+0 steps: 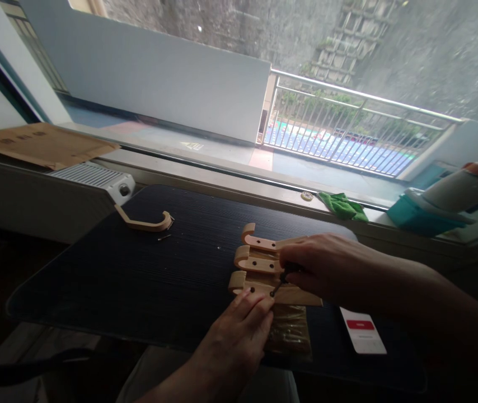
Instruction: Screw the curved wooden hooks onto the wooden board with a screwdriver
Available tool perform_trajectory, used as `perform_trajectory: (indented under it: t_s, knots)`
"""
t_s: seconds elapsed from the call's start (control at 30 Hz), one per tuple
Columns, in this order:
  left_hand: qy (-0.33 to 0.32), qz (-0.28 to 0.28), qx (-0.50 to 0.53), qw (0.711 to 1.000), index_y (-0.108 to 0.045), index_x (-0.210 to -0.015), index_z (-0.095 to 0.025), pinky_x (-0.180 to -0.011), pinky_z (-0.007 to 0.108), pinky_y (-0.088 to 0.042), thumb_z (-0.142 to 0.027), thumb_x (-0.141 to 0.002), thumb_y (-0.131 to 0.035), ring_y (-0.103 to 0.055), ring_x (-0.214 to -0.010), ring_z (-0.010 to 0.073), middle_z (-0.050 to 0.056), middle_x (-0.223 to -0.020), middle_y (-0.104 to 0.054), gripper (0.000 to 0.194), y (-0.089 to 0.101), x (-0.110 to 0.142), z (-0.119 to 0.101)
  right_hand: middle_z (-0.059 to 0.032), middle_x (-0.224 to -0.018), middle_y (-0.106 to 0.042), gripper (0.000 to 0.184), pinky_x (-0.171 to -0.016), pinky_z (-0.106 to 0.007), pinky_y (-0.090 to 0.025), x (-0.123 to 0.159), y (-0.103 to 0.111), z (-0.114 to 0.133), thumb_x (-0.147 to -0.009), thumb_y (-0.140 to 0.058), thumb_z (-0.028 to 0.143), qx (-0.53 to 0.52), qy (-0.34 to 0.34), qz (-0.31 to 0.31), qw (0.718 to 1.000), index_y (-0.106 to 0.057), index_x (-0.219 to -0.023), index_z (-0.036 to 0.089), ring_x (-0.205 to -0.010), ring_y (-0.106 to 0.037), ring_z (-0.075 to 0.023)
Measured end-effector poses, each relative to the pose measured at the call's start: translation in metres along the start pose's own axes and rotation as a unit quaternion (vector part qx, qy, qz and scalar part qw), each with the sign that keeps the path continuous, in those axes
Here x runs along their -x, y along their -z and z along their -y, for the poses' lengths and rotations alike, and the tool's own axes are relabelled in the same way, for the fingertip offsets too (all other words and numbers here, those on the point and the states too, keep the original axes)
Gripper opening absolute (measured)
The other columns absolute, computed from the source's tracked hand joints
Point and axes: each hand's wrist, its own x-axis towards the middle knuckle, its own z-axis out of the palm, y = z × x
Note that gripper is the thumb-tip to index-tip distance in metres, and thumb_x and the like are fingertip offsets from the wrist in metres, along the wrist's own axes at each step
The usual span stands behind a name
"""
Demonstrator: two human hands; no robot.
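My right hand point(317, 260) is closed around the dark handle of a screwdriver point(278, 286). Its shaft slants down to a dark hole or screw in the nearest wooden hook point(295, 295). On that same hook, near its curled end, press the bunched fingers of my left hand point(237, 338). Two more wooden hooks, a middle one point(259, 264) and a far one point(259, 242), lie side by side with it across a brown board point(289, 330) in shiny film. Dark holes or screws dot each hook. My right hand hides part of the hooks' right ends.
A loose wooden hook point(146, 226) and some screws point(164, 237) lie at the left of the dark table point(96, 291). A white phone-like thing point(364, 331) is under my right forearm. On the sill are a tape roll point(307, 196), a green cloth point(343, 206) and a teal box point(419, 212).
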Motion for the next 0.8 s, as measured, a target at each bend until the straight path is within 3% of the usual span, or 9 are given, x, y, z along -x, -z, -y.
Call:
perform_trajectory:
  t_s: [0.23, 0.43, 0.7, 0.8]
  knots:
    - [-0.004, 0.016, -0.006, 1.000, -0.047, -0.122, -0.010, -0.107, 0.042, -0.034, -0.013, -0.083, -0.045, -0.040, -0.123, 0.0254, 0.010, -0.132, -0.047, 0.039, 0.004, 0.000, -0.001, -0.0007, -0.070, -0.064, 0.020, -0.053, -0.024, -0.027, 0.001, 0.008, 0.007, -0.086, -0.048, 0.024, 0.056, -0.011, 0.017, 0.998, -0.062, -0.072, 0.019, -0.063, -0.055, -0.0122]
    - [0.011, 0.012, 0.024, 1.000, -0.047, -0.122, -0.012, -0.108, 0.042, -0.032, -0.016, -0.084, -0.047, -0.042, -0.121, 0.0234, 0.009, -0.129, -0.050, 0.039, 0.001, 0.000, 0.000, 0.0007, -0.065, -0.060, 0.018, -0.050, -0.024, -0.024, 0.000, 0.002, 0.009, -0.081, -0.051, 0.014, 0.030, 0.019, 0.049, 0.998, -0.060, -0.066, 0.017, -0.057, -0.047, -0.0095]
    - [-0.003, 0.016, 0.006, 1.000, -0.048, -0.120, -0.010, -0.108, 0.043, -0.033, -0.018, -0.084, -0.047, -0.042, -0.120, 0.0246, 0.010, -0.129, -0.050, 0.037, 0.002, -0.001, 0.000, 0.0010, -0.070, -0.061, 0.017, -0.053, -0.023, -0.028, 0.002, -0.009, -0.009, -0.083, -0.050, 0.023, -0.060, -0.005, 0.001, 0.998, -0.066, -0.078, 0.019, -0.059, -0.049, -0.0098]
    - [-0.006, 0.018, 0.008, 1.000, -0.048, -0.120, -0.009, -0.107, 0.043, -0.034, -0.020, -0.085, -0.047, -0.042, -0.121, 0.0250, 0.011, -0.129, -0.050, 0.037, 0.004, -0.001, 0.000, 0.0018, -0.066, -0.062, 0.019, -0.052, -0.024, -0.028, 0.011, -0.011, -0.012, -0.083, -0.049, 0.023, -0.023, -0.029, 0.005, 0.999, -0.064, -0.071, 0.020, -0.057, -0.051, -0.0103]
